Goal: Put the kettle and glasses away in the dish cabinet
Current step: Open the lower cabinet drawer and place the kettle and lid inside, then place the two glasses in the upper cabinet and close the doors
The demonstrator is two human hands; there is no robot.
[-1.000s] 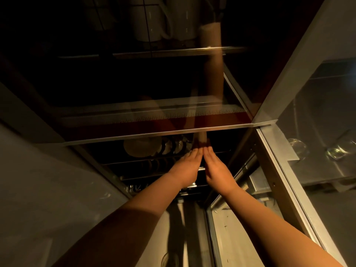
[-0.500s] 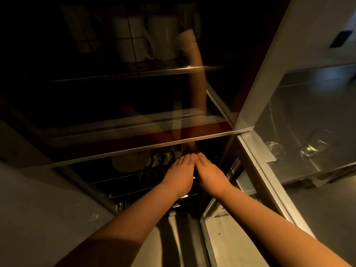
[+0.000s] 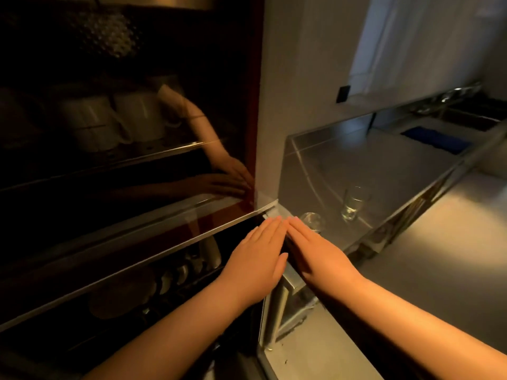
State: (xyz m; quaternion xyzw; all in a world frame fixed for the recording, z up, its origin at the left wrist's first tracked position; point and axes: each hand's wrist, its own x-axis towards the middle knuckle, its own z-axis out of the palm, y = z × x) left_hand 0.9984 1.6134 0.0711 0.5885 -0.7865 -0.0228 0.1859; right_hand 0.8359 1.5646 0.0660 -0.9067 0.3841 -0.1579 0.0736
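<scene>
progress: early | left hand (image 3: 256, 266) and right hand (image 3: 318, 256) flat, fingers straight, holding nothing, at cabinet (image 3: 131, 171) | two glasses (image 3: 352, 202) on counter (image 3: 384, 171), 2 o'clock | kettle unseen

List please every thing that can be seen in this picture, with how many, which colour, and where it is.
glasses: two, clear, on the steel counter right of the cabinet; one stands upright, the other is just beyond the right fingertips.
steel counter: one, grey metal, right side.
dish cabinet door: one, dark glass with a pale edge, left side, reflecting the arms.
white mugs: at least two, white, on the upper shelf behind the glass.
dishes: count unclear, pale, in the dim lower rack.
blue item: one, blue, far end of the counter.
left hand: flat, fingers straight, by the door's lower corner.
right hand: flat, fingers straight, beside the left.
</scene>
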